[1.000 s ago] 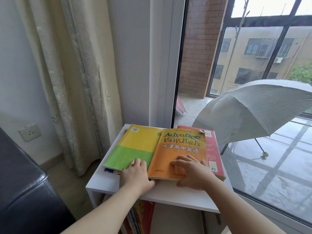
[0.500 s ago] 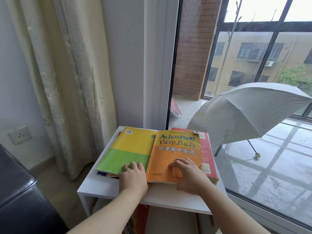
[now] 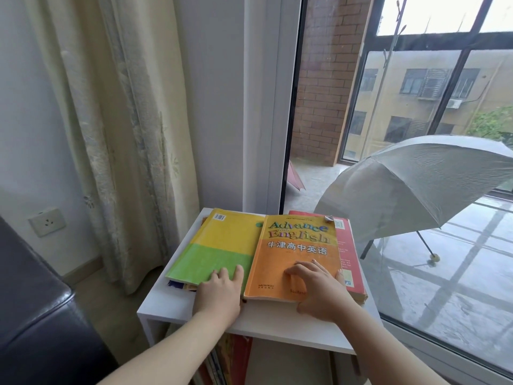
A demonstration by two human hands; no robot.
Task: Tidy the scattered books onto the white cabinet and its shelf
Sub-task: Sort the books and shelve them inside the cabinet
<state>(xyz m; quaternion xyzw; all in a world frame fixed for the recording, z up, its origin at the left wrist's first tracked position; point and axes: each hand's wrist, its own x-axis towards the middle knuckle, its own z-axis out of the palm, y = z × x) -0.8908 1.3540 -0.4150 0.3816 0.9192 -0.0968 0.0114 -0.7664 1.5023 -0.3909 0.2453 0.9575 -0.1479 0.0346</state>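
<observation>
Three books lie flat on the white cabinet (image 3: 169, 307). A yellow and green book (image 3: 219, 245) is on the left, over some thinner books whose edges peek out below it. An orange English textbook (image 3: 294, 251) lies in the middle, overlapping a thick red book (image 3: 349, 262) on the right. My left hand (image 3: 219, 293) rests with straight fingers on the near edge of the yellow and green book. My right hand (image 3: 319, 290) presses its bent fingertips on the orange textbook, thumb at its near edge. More books (image 3: 230, 359) stand upright on the shelf below.
A cream curtain (image 3: 116, 120) hangs at the left beside the cabinet. A dark leather sofa arm (image 3: 36, 315) is at the near left. Behind the glass door on the right stands an opened grey umbrella (image 3: 416, 184). A wall socket (image 3: 47, 222) is low on the left wall.
The view has drifted slightly. Both hands stay on the books; my left hand has slid a little further onto the green cover and my right fingers have curled more on the orange textbook.
</observation>
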